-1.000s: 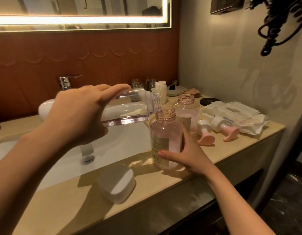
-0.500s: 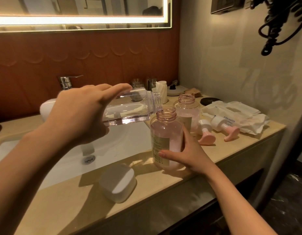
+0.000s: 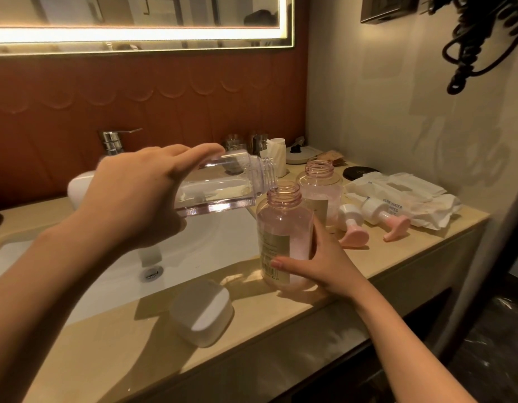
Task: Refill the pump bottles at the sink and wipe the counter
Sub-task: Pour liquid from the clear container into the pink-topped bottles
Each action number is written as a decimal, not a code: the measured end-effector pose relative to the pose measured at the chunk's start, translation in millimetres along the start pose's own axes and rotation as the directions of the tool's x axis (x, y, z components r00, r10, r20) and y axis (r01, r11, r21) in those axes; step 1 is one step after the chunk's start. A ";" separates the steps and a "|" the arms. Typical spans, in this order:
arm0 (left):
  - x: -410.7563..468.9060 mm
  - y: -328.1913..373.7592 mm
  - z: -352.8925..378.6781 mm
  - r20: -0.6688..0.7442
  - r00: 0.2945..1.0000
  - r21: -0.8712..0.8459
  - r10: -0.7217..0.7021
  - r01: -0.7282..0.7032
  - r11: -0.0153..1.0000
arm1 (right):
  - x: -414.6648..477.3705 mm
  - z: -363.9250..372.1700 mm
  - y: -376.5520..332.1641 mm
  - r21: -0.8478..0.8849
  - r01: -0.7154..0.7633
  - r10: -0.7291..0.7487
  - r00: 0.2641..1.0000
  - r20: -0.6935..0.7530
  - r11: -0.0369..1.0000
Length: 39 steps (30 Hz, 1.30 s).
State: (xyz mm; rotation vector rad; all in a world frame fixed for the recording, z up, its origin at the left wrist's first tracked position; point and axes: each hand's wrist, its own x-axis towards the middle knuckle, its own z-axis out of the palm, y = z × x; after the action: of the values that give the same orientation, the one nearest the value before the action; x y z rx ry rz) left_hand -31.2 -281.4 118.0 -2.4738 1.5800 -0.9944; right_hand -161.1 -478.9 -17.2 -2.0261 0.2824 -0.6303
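Note:
My left hand (image 3: 135,196) grips a clear bottle (image 3: 223,187) laid almost on its side, liquid pooled along its lower wall. Its mouth touches the open neck of a pink bottle (image 3: 284,228) that stands on the beige counter (image 3: 112,338) right of the sink (image 3: 211,242). My right hand (image 3: 321,266) holds that pink bottle low on its right side. Behind it stands a second open pink bottle (image 3: 320,184). Two pump heads (image 3: 353,231) with pink tops lie to the right, one (image 3: 388,219) beside a pack of wipes (image 3: 397,193).
A white lidded box (image 3: 201,312) sits at the counter's front edge. The chrome tap (image 3: 112,142) rises behind the sink. Glasses (image 3: 234,142), a paper cup (image 3: 276,158) and a black coaster (image 3: 359,173) stand at the back. A coiled black cord (image 3: 478,39) hangs on the right wall.
The clear bottle has shifted a little right and tipped further, so its mouth now meets the pink bottle's neck. My right hand has stayed on the pink bottle.

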 end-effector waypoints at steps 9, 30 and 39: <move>0.0 0.7 -0.8 0.000 1.000 0.003 -0.006 0.006 1.000 | -1.0 -0.1 -1.2 -0.032 -0.017 0.017 1.000 -0.006 0.999; 1.1 1.7 -3.4 -0.008 1.000 0.016 -0.008 0.008 1.000 | -1.1 0.3 -1.8 -0.031 -0.021 0.021 1.000 -0.015 0.999; 2.2 -2.4 -0.7 -0.011 1.000 0.007 0.011 -0.011 1.000 | -0.7 0.3 -0.5 -0.041 -0.018 0.017 1.000 -0.019 0.999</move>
State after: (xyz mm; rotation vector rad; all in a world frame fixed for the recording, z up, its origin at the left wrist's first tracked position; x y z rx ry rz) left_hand -29.0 -281.9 120.5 -2.4563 1.5890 -1.0123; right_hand -161.5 -478.1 -17.1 -2.0560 0.3260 -0.6369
